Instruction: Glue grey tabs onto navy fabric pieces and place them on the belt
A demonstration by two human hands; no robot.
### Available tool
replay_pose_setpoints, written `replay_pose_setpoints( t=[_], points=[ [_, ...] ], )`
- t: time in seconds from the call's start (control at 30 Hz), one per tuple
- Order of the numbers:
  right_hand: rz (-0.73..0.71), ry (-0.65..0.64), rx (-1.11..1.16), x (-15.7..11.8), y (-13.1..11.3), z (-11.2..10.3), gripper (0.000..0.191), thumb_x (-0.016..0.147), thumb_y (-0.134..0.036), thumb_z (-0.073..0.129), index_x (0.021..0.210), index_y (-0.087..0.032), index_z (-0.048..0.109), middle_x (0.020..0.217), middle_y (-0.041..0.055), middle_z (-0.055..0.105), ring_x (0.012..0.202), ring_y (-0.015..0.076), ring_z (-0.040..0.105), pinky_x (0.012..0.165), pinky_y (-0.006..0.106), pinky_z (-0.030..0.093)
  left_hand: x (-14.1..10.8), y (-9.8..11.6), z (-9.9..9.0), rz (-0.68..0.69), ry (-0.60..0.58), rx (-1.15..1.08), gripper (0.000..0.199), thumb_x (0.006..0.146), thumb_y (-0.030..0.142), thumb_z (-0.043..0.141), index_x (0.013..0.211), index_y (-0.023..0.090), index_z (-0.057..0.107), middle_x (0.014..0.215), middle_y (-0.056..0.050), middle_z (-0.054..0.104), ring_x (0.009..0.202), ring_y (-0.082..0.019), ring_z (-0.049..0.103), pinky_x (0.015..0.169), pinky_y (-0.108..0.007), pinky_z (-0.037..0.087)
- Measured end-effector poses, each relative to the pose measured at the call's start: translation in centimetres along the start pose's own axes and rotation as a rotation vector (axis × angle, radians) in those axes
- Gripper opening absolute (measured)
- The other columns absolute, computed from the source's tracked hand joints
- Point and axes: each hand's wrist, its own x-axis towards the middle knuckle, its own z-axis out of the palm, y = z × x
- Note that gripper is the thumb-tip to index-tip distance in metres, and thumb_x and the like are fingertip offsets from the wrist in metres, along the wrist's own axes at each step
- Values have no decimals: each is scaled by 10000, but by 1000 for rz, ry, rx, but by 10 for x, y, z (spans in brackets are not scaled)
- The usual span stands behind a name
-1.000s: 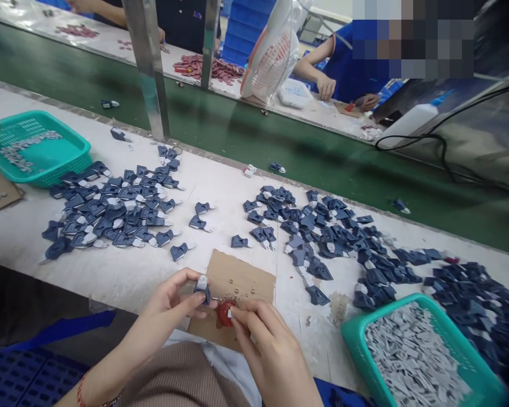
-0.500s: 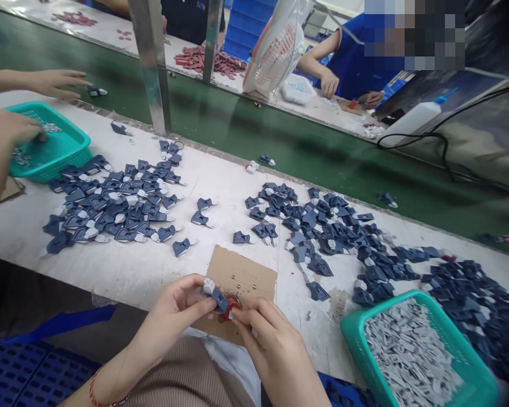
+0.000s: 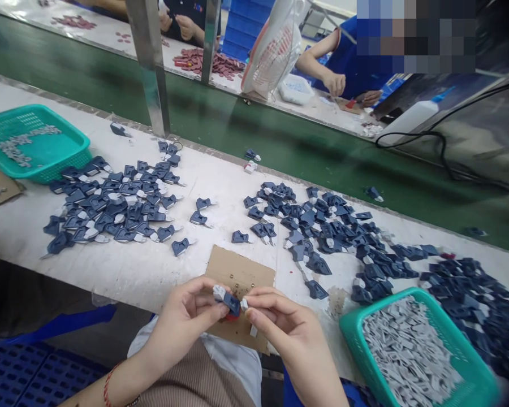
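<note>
My left hand (image 3: 195, 311) pinches a dark blue part (image 3: 231, 304) with a light grey piece (image 3: 219, 292) at its upper left end. Between thumb and fingertips, my right hand (image 3: 275, 316) holds a small light grey piece (image 3: 244, 305) close to the blue part's right end. Both hands are over a brown cardboard sheet (image 3: 241, 265) with small metal bits on it. A red object (image 3: 230, 318) shows partly beneath the blue part. Another grey piece (image 3: 253, 330) is just below my right fingers.
Piles of blue parts (image 3: 131, 198) lie left and right on the white table (image 3: 212, 175). A green basket (image 3: 352, 328) of grey pieces stands at right, another green basket (image 3: 74, 152) at left. Beyond runs a green belt (image 3: 203, 124), with people's hands working across it.
My right hand has pulled back slightly from the red object and now holds the grey piece by the blue part. The neighbour's hands have left the left basket. Parts on the belt have shifted left.
</note>
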Motion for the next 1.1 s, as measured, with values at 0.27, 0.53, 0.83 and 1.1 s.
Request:
replay_pose_setpoints(
  t=[0.27, 0.53, 0.83, 1.1],
  points=[
    [-58, 7, -55, -1, -1, 4, 130, 768, -340, 761, 793, -214, 784, 898, 80, 700, 853, 202, 677, 727, 285, 575, 1, 2, 11, 34, 25, 45, 200, 717, 306, 799, 866, 197, 722, 890, -74, 727, 809, -218, 689, 783, -320, 555],
    [88, -64, 153, 1, -5, -1, 154, 634, -252, 860, 644, -194, 717, 791, 11, 668, 770, 152, 680, 706, 228, 553, 0, -1, 7, 180, -74, 261, 197, 823, 275, 712, 1002, 288, 792, 1080, -87, 715, 1026, -253, 666, 899, -327, 543],
    [-56, 34, 286, 4, 10, 7, 120, 705, -331, 829, 712, -226, 770, 844, 30, 651, 785, 166, 690, 717, 261, 584, 14, 4, 15, 54, -148, 73, 466, 732, 297, 811, 1179, 234, 699, 1031, -89, 734, 913, -225, 690, 804, -300, 562],
    [-167, 272, 124, -4, 16, -9, 226, 775, -455, 747, 843, -244, 791, 946, 78, 694, 870, 212, 691, 742, 256, 588, 68, 49, 6, 325, 28, 464, 418, 823, 291, 690, 1212, 145, 641, 977, -100, 745, 945, -234, 691, 851, -348, 561]
  ],
)
